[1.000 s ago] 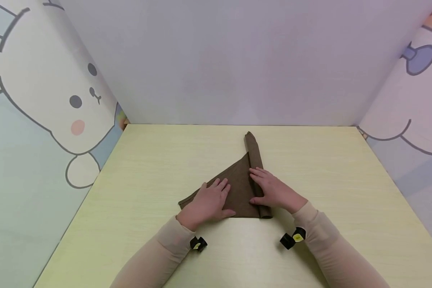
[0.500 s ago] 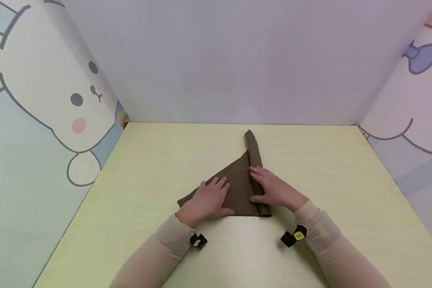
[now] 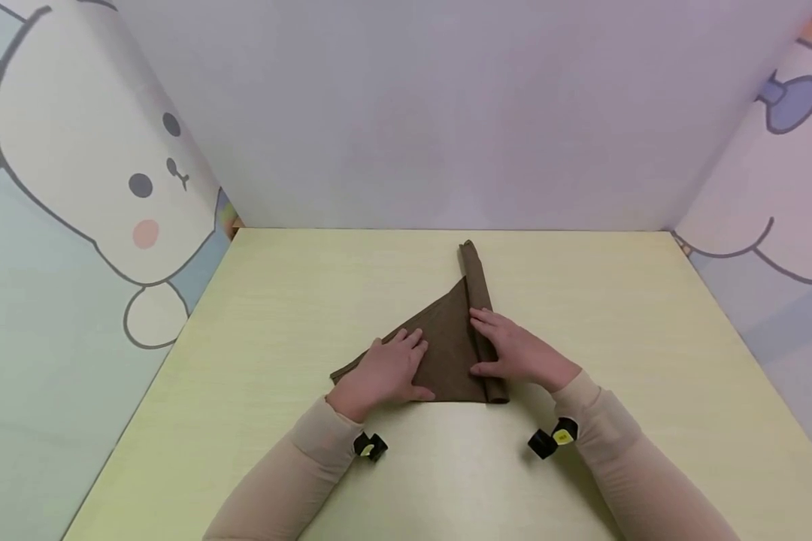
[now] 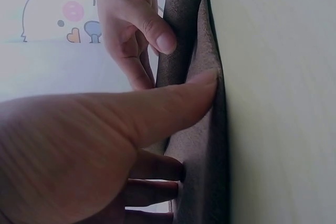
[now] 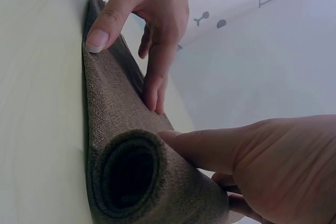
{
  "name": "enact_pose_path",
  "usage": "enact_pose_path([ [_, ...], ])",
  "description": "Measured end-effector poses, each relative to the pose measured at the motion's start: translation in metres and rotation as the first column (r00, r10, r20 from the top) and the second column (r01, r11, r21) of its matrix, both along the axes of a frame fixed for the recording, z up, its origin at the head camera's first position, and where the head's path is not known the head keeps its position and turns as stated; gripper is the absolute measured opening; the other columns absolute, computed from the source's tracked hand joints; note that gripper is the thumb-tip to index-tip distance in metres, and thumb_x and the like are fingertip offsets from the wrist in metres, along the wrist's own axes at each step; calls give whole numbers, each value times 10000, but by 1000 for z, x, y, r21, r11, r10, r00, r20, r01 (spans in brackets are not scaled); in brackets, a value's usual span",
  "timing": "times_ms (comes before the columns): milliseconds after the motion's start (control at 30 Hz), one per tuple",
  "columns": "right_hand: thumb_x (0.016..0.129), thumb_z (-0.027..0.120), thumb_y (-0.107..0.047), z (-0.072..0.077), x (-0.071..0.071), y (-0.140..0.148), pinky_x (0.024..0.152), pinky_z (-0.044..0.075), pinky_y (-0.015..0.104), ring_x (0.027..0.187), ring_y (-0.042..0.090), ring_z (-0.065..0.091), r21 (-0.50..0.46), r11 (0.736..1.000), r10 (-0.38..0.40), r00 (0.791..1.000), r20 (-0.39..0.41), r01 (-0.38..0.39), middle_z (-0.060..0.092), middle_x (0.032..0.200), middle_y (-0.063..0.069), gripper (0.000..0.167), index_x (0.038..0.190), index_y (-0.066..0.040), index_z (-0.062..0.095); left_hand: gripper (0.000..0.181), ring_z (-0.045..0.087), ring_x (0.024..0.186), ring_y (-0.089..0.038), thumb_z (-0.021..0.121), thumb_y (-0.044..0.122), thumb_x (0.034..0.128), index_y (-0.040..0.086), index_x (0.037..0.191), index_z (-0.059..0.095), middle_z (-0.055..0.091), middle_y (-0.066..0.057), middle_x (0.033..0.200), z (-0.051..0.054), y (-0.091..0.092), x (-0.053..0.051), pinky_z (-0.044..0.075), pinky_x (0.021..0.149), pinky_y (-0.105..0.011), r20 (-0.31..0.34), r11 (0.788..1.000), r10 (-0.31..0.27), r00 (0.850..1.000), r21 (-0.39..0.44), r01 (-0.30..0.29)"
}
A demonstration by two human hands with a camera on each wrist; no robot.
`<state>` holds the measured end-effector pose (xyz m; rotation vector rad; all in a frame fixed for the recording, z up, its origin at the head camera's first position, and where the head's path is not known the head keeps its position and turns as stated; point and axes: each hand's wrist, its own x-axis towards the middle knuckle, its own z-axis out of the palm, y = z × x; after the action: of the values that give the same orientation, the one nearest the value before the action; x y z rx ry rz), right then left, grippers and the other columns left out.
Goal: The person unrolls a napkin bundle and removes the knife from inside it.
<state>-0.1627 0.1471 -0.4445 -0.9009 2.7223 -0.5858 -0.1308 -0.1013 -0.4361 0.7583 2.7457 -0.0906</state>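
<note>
A dark brown cloth [image 3: 449, 353] lies on the table, its flat part roughly triangular with a corner pointing left. Its right edge forms a rolled tube [image 3: 477, 278] that extends towards the back. My left hand [image 3: 382, 376] rests on the flat part, fingers spread and thumb at the near edge. Over the roll lies my right hand [image 3: 521, 353], with fingertips and thumb touching where roll and flat cloth meet. The right wrist view looks into the hollow, layered end of the roll [image 5: 128, 177]. In the left wrist view, the right thumb [image 4: 165, 43] presses against the roll.
The pale wood-grain table [image 3: 616, 315] surrounds the cloth. A plain light wall [image 3: 406, 113] stands behind it, and cartoon-printed panels [image 3: 61, 225] flank both sides. Small black devices [image 3: 543, 443] sit at both wrists.
</note>
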Motion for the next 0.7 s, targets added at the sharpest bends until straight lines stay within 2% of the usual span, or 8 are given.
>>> enact_pose_path([
  [700, 822, 770, -344, 10, 3, 0, 1070, 333, 466, 1397, 333, 296, -7, 999, -37, 999, 30, 37, 273, 1549, 147, 837, 1456, 27, 370, 918, 287, 1411, -298, 642, 662, 794, 88, 1470, 408, 308, -92, 1546, 2, -5, -4, 377, 1016, -530, 18, 1000, 16, 1000, 18, -17],
])
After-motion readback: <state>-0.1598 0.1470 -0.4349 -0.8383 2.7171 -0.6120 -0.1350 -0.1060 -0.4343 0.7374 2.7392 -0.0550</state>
